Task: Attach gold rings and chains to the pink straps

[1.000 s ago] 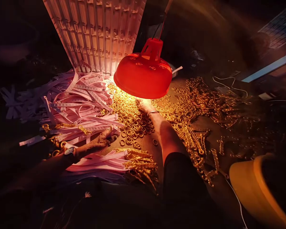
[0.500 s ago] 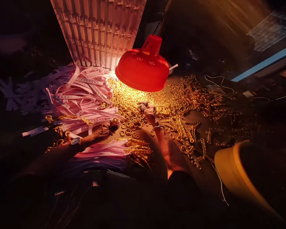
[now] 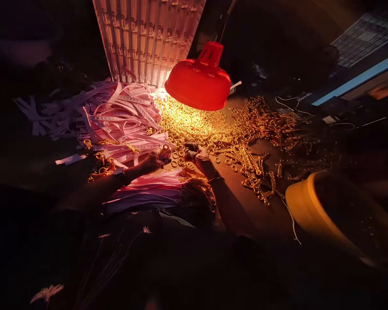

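My left hand (image 3: 159, 158) is closed, with a gold ring (image 3: 165, 148) at its fingertips. It sits at the right ends of the pale pink straps (image 3: 148, 142), and a watch is on that wrist. A short gap away, my right hand (image 3: 198, 155) has its fingers pinched together over the front of a heap of gold rings (image 3: 194, 129). Whatever lies between those fingertips is too small and dark to make out. Below both hands lies a flat bundle of pink straps (image 3: 155, 187), their right ends in shadow.
A red lamp (image 3: 200, 84) hangs low over the heap. Gold ring chains (image 3: 254, 168) lie to the right, near a yellow tub (image 3: 302, 196) and a white cord (image 3: 291, 215). Behind the straps stands a ribbed panel (image 3: 145, 38). The edges of the view are very dark.
My right hand has drawn back from the middle of the heap towards my left hand, and the gap between them has narrowed. The ring stays at my left fingertips. The whole view has shifted slightly.
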### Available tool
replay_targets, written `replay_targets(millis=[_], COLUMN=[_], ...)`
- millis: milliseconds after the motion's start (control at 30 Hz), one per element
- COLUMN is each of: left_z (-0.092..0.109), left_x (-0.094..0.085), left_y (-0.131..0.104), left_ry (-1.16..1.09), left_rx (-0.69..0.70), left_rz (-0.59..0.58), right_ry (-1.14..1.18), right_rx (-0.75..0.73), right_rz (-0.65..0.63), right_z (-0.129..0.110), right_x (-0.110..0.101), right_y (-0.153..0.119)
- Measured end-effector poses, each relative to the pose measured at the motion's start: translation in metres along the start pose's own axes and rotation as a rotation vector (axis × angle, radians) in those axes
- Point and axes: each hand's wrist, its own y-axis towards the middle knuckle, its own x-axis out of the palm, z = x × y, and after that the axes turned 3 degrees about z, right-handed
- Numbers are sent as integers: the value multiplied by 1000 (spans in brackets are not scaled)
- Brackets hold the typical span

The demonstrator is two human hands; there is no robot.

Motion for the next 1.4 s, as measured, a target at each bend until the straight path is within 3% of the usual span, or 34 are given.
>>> replay_targets(millis=[100,200,333,400,533,700,900,1067,1167,1267,1400], left_z=[-3,-6,-11,-13,-12,-11,-9,-2,0,5,12], left_x=[0,-3,-4,-2,2,3,7,7,5,2,1], left_y=[-3,-2,2,2,-2,-8,-16,-20,-19,-19,-21], left_ry=[23,231,499,548,604,785,794,662,466,348,430], left_rx=[95,124,196,242,268,317,356,216,142,178,239], left_rz=[-88,-123,-171,-197,-264,-150,-68,29,21,62,140], right_ry=[9,-35,-152,-229,-193,-53,-103,-27,36,28,-32], right_rx=[-3,-35,-229,-303,-231,-87,-81,-126,-100,-64,-48], right_rz=[-25,-40,-37,-96,-222,-195,-178,-147,-96,-97,-89], right_z=[1,-1,-11,-14,-8,8,10,13,13,10,7], right_x=[0,3,11,17,26,23,22,28,29,29,28], right_y=[-12,-21,-28,-28,-23,-19,-23,-22,-23,-24,-21])
